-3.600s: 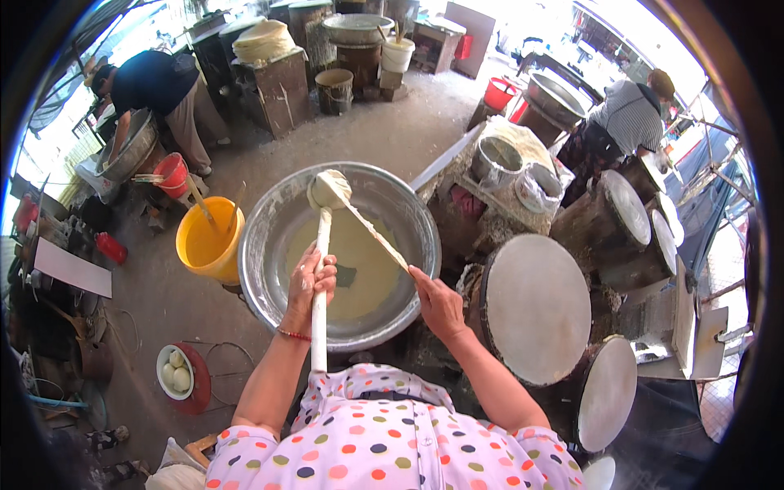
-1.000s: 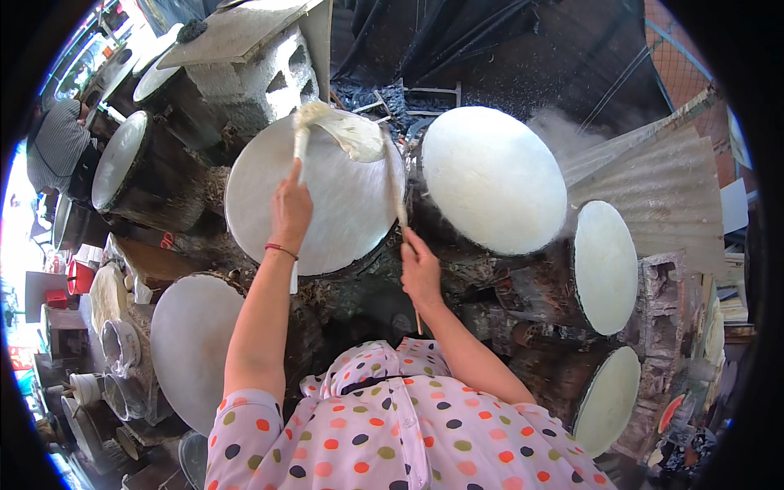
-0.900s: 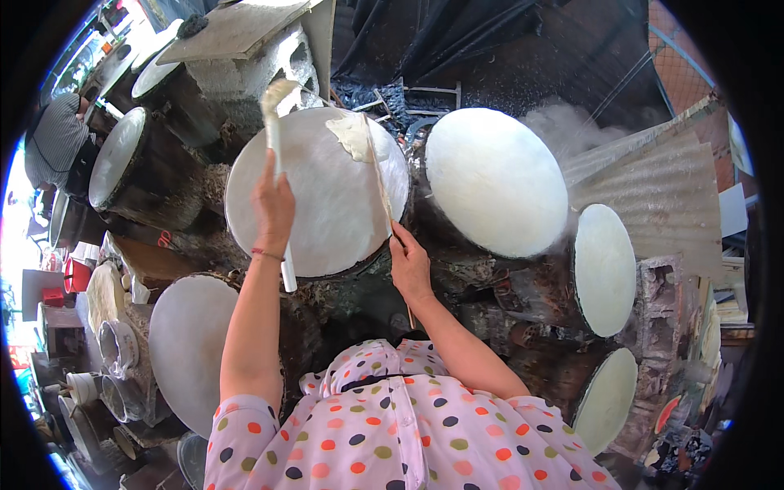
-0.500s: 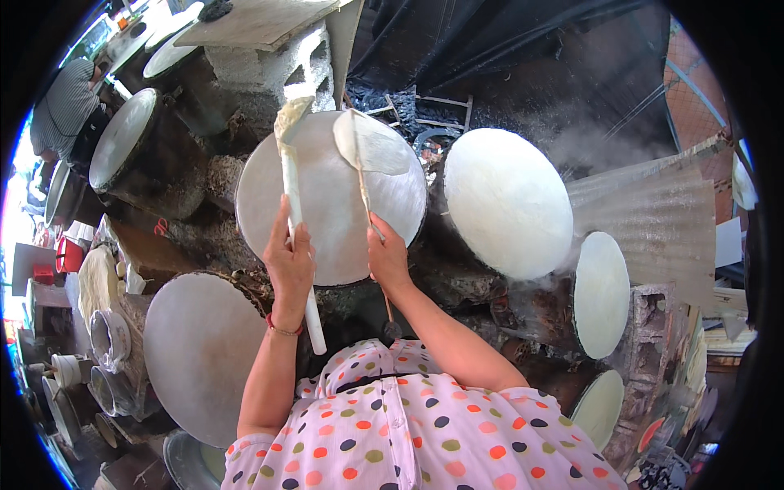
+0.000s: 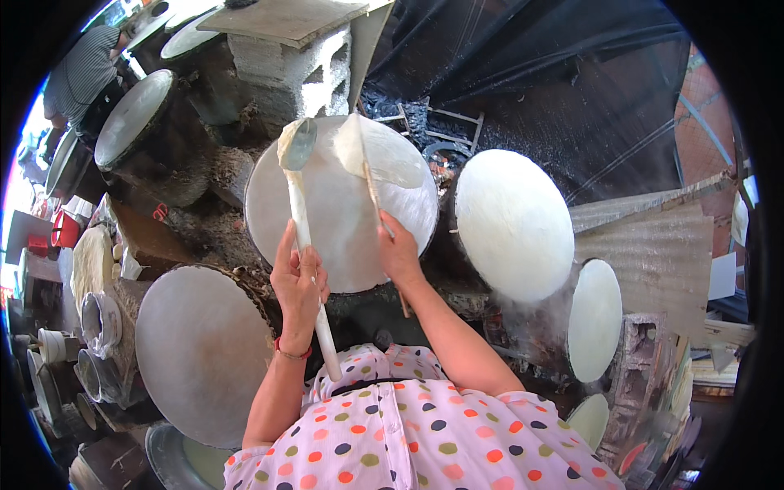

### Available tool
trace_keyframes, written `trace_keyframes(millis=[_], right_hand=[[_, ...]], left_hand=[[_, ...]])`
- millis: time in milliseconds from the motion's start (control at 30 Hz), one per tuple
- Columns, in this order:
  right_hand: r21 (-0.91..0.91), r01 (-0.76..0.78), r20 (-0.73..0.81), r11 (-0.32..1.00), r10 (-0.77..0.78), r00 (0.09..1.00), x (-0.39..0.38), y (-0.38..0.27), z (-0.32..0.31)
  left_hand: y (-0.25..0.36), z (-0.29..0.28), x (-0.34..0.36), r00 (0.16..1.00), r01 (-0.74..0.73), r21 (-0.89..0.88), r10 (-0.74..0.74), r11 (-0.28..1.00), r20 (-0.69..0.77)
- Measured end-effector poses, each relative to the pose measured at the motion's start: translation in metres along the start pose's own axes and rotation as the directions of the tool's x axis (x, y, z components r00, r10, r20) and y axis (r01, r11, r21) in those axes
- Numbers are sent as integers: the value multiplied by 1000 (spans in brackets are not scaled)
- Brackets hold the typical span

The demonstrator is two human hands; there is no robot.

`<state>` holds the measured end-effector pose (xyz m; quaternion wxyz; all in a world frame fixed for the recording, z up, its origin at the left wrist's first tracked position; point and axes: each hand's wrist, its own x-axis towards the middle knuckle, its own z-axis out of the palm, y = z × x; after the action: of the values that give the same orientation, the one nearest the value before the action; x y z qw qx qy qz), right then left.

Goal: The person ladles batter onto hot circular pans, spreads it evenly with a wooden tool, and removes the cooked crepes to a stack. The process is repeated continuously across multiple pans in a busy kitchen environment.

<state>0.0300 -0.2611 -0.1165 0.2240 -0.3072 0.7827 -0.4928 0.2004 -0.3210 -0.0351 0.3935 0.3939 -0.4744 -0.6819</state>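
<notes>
My left hand (image 5: 298, 276) is closed round the long white handle of a ladle (image 5: 300, 204), whose round grey bowl has pale, thick batter stuck on its rim. The bowl is over the far left part of a large round pale griddle-like surface (image 5: 335, 261). In my right hand (image 5: 400, 251) is a thin wooden stick (image 5: 372, 189), its shaft slanting away from me. The stick's far end lies at a glossy white patch of batter (image 5: 388, 167) on the far right of that round surface. Whether the stick presses into the patch I cannot tell.
A white round top (image 5: 514, 224) steams at the right, with a smaller one (image 5: 594, 320) nearer. Another round top (image 5: 204, 355) is at the near left. Beyond it are a white bucket (image 5: 100, 318) and a red bucket (image 5: 65, 229). A person (image 5: 82, 82) bends at the far left.
The ladle's bowl has turned, so its round face now shows rather than its side. The whole view has shifted a little. Both hands keep their holds.
</notes>
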Motion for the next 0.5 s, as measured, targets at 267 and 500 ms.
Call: trace_keyframes(millis=[267,500], right_hand=[[-554,171,244,815,-37,969,-2,-49,-18],[-232,94,33,968,-89,995,42,2,-42]], left_hand=[[4,-14,-6,996,48,-202,-61,978,-59],[7,-25,-15,993,43,-366,-81,929,-90]])
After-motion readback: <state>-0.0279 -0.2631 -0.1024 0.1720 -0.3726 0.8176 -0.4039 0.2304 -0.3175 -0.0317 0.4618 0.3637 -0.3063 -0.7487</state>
